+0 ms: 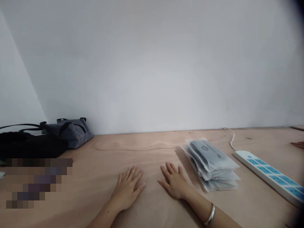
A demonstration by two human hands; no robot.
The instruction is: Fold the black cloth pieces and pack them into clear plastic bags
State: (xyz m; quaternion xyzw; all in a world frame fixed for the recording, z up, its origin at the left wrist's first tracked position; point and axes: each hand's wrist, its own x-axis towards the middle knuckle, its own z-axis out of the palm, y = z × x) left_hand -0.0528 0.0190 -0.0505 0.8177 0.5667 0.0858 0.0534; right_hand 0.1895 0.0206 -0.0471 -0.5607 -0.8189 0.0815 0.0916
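Note:
My left hand (126, 191) lies palm down on the wooden table (147, 215), fingers spread, holding nothing. To its right, my right hand (174, 181) also rests flat on the wood with its fingers apart and nothing in it. A silver bangle (210, 214) circles my right wrist. Just beyond my right hand, to the right, sits a stack of translucent plastic bags (213, 158) with dark contents. The top bag bears a printed round mark and letters. Neither hand touches the stack.
A white power strip (268, 177) with blue sockets lies at the right, its white cable (233, 139) running toward the wall. At the far left are a black bag (30, 145) and a striped bag (76, 133). Another person's hand (298, 144) shows at the right edge.

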